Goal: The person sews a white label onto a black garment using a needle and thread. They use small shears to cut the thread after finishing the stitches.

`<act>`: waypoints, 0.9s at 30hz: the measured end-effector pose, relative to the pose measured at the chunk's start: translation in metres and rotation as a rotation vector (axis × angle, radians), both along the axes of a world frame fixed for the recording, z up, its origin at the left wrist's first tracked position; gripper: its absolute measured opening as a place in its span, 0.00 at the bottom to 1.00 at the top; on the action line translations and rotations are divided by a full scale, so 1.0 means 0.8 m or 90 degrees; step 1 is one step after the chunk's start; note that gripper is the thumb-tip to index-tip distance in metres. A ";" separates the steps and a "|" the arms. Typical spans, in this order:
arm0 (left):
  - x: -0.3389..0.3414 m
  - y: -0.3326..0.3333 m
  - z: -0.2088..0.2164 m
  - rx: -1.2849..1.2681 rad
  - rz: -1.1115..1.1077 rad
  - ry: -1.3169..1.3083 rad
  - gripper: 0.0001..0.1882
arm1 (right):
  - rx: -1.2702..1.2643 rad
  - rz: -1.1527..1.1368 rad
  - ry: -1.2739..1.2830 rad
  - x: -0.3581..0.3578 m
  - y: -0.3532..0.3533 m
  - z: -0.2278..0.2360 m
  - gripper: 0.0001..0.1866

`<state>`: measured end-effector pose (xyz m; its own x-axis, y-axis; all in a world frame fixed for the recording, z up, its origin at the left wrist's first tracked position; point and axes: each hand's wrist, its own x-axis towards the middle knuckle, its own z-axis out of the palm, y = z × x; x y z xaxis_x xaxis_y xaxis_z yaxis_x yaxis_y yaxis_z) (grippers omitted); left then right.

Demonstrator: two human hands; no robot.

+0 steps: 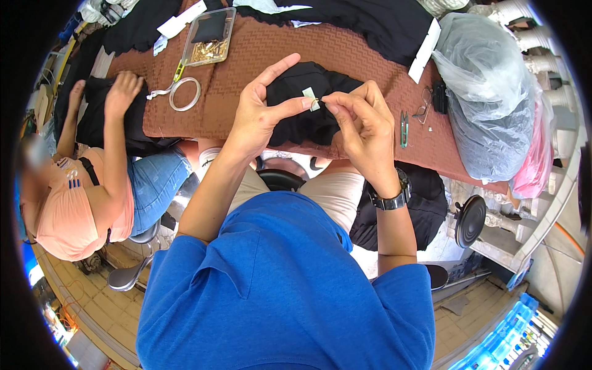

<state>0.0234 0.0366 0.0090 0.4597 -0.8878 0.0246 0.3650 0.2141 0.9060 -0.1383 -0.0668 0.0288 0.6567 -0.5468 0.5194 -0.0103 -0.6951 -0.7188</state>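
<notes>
Blue shirt [277,290] up close, and beyond it, black cloth [302,132] bunches at the near edge of the table [259,40]. Right hand [327,102] pinches a tiny gold-and-dark fitting [317,100] above it, thumb to finger, presumably for control over so small a piece. Left hand [302,80] spreads thumb and index wide, thumb against a pale tag [309,93], perhaps steadying it; any hidden grip can't be told. Farther up, a clear box [231,37] holds gold pieces [209,53], seemingly within reach; a translucent bag [484,68] bulges with dark contents.
</notes>
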 end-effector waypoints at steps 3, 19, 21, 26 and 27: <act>0.002 0.000 -0.004 -0.003 0.001 -0.006 0.38 | -0.005 0.002 0.006 0.002 0.000 0.000 0.11; 0.006 0.000 -0.011 0.008 -0.004 -0.047 0.37 | 0.031 0.031 0.019 0.004 -0.012 -0.012 0.07; 0.006 0.001 -0.008 0.014 -0.017 -0.043 0.37 | 0.067 0.044 0.021 0.004 -0.013 -0.011 0.07; 0.007 0.001 -0.009 0.027 -0.031 -0.049 0.37 | 0.116 0.059 0.034 0.005 -0.018 -0.015 0.06; 0.007 0.001 -0.010 0.027 -0.031 -0.045 0.37 | 0.128 0.060 0.033 0.006 -0.019 -0.016 0.06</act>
